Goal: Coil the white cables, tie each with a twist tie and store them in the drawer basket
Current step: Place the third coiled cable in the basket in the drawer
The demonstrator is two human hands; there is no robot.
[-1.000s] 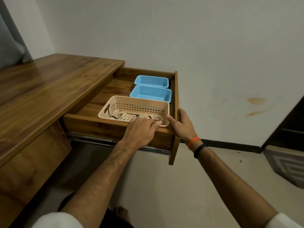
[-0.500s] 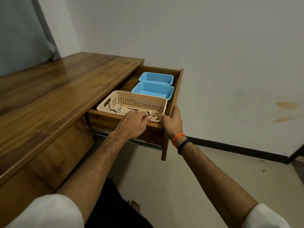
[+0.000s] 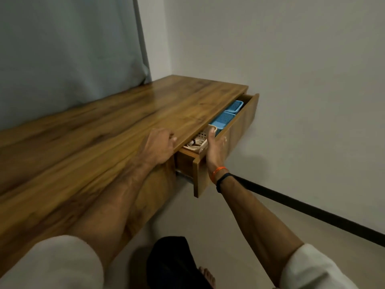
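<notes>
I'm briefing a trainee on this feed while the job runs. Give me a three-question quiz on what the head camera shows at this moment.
1. True or false: the drawer is fully shut.
2. Multiple choice: where does the left hand rest? A) on the desk top at its front edge B) inside the beige basket C) on the floor
3. Fill in: the right hand lies with straight fingers against the drawer's ____ panel.

Key
1. False: it is partly open, and the white cables in the beige basket and two blue baskets show in the gap.
2. A
3. front
</notes>
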